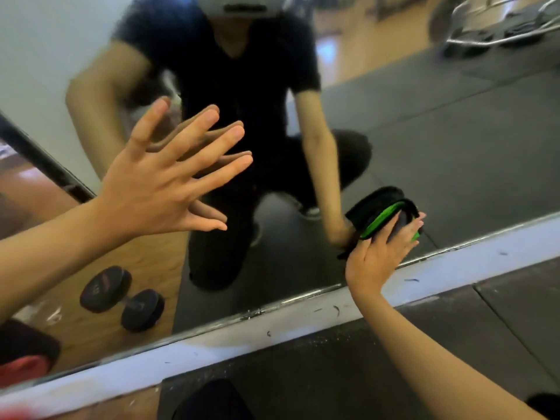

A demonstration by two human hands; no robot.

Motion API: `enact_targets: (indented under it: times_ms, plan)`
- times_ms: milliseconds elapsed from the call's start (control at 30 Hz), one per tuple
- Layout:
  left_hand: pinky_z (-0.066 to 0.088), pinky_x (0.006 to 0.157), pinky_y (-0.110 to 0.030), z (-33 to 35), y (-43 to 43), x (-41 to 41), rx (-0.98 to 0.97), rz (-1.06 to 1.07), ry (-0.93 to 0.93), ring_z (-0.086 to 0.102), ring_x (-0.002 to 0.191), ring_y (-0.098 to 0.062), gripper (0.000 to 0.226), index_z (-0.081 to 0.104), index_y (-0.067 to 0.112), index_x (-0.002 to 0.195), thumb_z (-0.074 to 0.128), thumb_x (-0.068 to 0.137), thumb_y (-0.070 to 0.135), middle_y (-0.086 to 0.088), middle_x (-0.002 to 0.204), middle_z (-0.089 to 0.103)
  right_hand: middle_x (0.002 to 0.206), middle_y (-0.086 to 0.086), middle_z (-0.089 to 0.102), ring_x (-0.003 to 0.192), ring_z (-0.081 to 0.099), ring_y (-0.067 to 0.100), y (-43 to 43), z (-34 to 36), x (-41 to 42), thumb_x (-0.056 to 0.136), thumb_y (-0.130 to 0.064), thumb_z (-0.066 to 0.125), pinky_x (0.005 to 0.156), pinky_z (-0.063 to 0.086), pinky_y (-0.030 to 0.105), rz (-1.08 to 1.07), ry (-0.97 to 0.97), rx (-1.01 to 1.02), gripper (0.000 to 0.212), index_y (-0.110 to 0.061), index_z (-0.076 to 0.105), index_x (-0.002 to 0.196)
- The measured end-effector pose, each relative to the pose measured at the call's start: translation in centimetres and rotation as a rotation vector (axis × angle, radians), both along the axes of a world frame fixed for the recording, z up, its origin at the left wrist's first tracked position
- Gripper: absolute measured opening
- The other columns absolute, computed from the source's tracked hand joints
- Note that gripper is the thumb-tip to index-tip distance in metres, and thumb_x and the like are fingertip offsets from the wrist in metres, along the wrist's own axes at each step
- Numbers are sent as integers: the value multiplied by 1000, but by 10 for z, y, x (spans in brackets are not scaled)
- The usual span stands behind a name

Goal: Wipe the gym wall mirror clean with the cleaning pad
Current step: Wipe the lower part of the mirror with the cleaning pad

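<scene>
Head view, looking down at the foot of a gym wall mirror (424,122). Left hand (163,180): fingers straight and fanned wide, fingertips meeting their own reflection on the glass, nothing held; whether the palm also touches cannot be told. Right hand (380,256): fingers extended and laid flat over the back of the cleaning pad (383,218), pressing it against the glass. The pad is black with a bright green band and sits low on the mirror, just above the lower edge, well to the right of the left hand and lower than it. Its reflection merges with it, so the exact outline of the pad is hard to separate.

Directly below the right hand runs a pale baseboard strip (242,341) marked with dark scuffs, meeting the mirror's lower edge. Below the strip, under the right forearm, lies dark rubber floor matting (348,374).

Between the two hands the glass shows the reflected person (242,95), crouching in dark clothing, with a reflected arm running down to the pad. Below the left forearm a reflected black dumbbell (121,298) rests on wood-toned flooring. Beyond the right hand, toward the upper right corner, a reflected metal rack (497,28) appears, blurred. At the lower left corner, under the left forearm, a dark and red object (24,356) is partly in view; what it is cannot be told.
</scene>
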State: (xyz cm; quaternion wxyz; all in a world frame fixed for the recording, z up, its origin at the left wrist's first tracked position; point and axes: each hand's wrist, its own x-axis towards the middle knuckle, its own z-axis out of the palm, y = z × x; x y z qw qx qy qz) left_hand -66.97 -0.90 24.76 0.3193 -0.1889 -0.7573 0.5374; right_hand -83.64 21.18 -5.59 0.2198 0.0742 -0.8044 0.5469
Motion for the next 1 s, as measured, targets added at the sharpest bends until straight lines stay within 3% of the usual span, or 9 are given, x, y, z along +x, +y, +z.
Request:
enact_targets:
  times_ms: [133, 233, 333, 400, 567, 667, 800, 900, 1000]
  plan:
    - [-7, 128, -54, -3, 2, -10, 49, -73, -19, 4, 162, -31, 87, 56, 7, 152, 52, 96, 75, -22, 158, 43, 173, 15, -8, 160, -6, 35, -17, 29, 6, 107, -42, 22, 130, 1, 52, -56, -324, -344, 67, -15, 6, 166]
    - [-2, 131, -53, -4, -5, -24, 200, 3, -297, 2, 163, -29, 92, 47, 0, 155, 63, 93, 66, -28, 163, 33, 168, 31, -4, 157, -2, 45, -38, 5, 53, 110, -25, 29, 129, -1, 55, 75, -523, -443, 62, 3, 11, 162]
    - [-2, 132, -49, -22, 8, -23, 144, 30, -360, 20, 160, -33, 79, 43, 13, 161, 48, 102, 66, -18, 168, 33, 164, 38, 10, 154, 10, 53, -64, -21, 112, 108, -15, 28, 126, 8, 55, 136, -707, -665, 56, 10, 23, 157]
    - [-5, 132, -48, -37, 10, -12, 30, -23, -301, 27, 156, -31, 74, 45, 18, 161, 38, 106, 67, -11, 168, 35, 170, 25, 3, 158, 10, 38, -70, 4, 119, 110, -14, 39, 127, 10, 44, 129, -886, -805, 66, 3, 3, 162]
    - [-6, 132, -48, -39, -8, -27, 39, -38, -286, -4, 164, -22, 83, 19, 16, 169, 40, 107, 68, -8, 177, 8, 171, 21, -12, 160, -7, 33, -55, 38, 46, 111, -27, 32, 128, -6, 41, -92, -710, -701, 69, 2, -5, 162]
    - [-6, 132, -48, -44, -7, -27, 31, -73, -285, -4, 164, -23, 83, 23, 14, 168, 42, 106, 67, -10, 173, 20, 170, 24, -7, 159, -3, 37, -40, 39, 20, 111, -31, 31, 129, -3, 46, -94, -558, -676, 68, -2, 1, 163]
    - [-3, 131, -49, -37, 4, -21, -18, -71, -274, 15, 160, -28, 76, 42, 15, 162, 37, 106, 67, -13, 167, 38, 157, 50, 5, 151, -2, 57, -66, -9, 106, 107, -18, 25, 127, -14, 52, 234, -384, -269, 61, 24, 16, 150]
    - [-3, 130, -49, -35, 12, -14, -29, -59, -285, 30, 153, -29, 75, 41, 17, 163, 34, 107, 67, -11, 167, 37, 162, 44, -2, 154, -7, 52, -82, -17, 141, 110, -30, 17, 122, -24, 34, 414, -658, -413, 66, 19, 11, 155]
    - [-4, 130, -49, -35, 10, -13, -34, -13, -280, 23, 158, -28, 76, 32, 19, 167, 30, 108, 67, -9, 173, 28, 169, 18, -22, 159, -11, 32, -69, 17, 105, 109, -24, 45, 128, -8, 33, 258, -697, -626, 81, -4, -15, 160]
